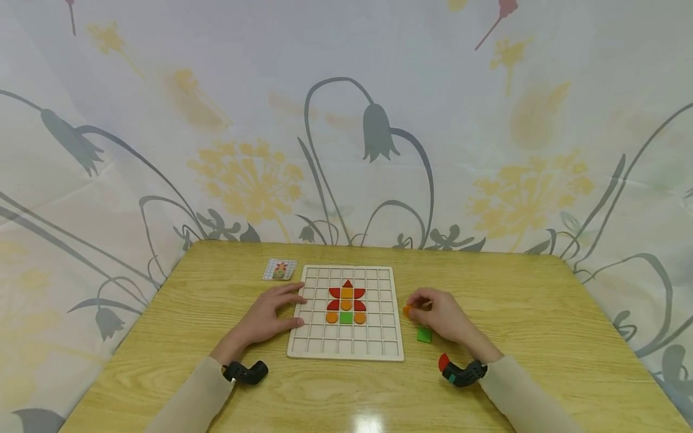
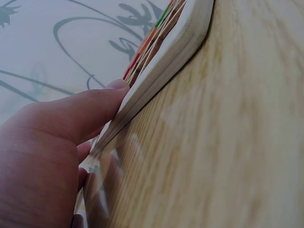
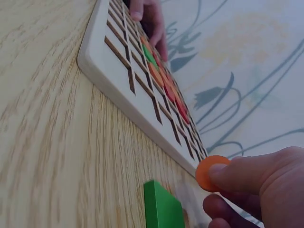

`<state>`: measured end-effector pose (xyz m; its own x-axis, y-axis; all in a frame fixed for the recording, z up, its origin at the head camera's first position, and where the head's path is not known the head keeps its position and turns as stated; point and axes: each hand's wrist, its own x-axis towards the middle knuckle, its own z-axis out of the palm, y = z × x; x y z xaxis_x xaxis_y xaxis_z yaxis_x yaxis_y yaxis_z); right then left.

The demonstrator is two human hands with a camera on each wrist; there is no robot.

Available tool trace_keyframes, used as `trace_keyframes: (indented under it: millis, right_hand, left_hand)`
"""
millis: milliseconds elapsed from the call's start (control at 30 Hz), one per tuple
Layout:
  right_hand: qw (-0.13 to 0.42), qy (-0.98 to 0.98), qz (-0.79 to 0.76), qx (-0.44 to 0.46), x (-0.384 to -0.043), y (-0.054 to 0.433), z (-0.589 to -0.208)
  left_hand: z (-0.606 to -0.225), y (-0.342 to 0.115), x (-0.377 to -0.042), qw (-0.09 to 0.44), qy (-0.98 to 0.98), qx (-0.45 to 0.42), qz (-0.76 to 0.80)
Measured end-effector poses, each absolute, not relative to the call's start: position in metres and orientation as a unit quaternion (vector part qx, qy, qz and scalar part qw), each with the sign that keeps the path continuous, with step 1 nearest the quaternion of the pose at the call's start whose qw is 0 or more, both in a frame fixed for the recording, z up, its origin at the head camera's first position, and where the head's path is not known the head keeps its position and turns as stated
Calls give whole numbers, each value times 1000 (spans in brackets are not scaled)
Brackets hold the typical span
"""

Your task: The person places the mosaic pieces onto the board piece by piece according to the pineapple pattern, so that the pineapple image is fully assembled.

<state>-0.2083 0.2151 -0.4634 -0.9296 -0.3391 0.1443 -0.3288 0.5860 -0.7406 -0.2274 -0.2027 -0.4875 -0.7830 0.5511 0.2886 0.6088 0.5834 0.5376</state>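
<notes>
A pale wooden grid board [image 1: 346, 350] lies on the table. In its cells red, orange and green pieces form a figure: a red triangle [image 1: 348, 283] on top, an orange square [image 1: 346, 293], red rounded pieces, orange discs, and a green square [image 1: 346, 317] at the bottom. My left hand [image 1: 271, 316] rests at the board's left edge, fingers extended, thumb touching the side. Just right of the board, my right hand [image 1: 441, 314] pinches an orange disc [image 3: 213, 173] between thumb and fingers. Below that hand lies a loose green square block [image 1: 424, 335].
A small printed card [image 1: 280, 269] with a similar figure lies behind the left hand, beside the board. The wooden table [image 1: 325, 397] reaches back to a flower-patterned cloth [image 1: 346, 180]. Each wrist carries a black camera band.
</notes>
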Motion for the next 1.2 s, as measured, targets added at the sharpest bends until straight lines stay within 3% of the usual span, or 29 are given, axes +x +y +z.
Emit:
trace_keyframes:
  millis: [367,933,1200]
  right_hand:
    - [-31,870,-438,-224,-212,182,-462]
    - [37,825,-462,-322,-201,123,-468]
    - [32,836,-418,-354,-200,110,-469]
  left_hand:
    - [-488,-203,-227,53,-887,-328,-321]
    - [-488,-202,-228,44,-891,-321,-317]
    - [-488,-203,-227,45,-891,-323,-315]
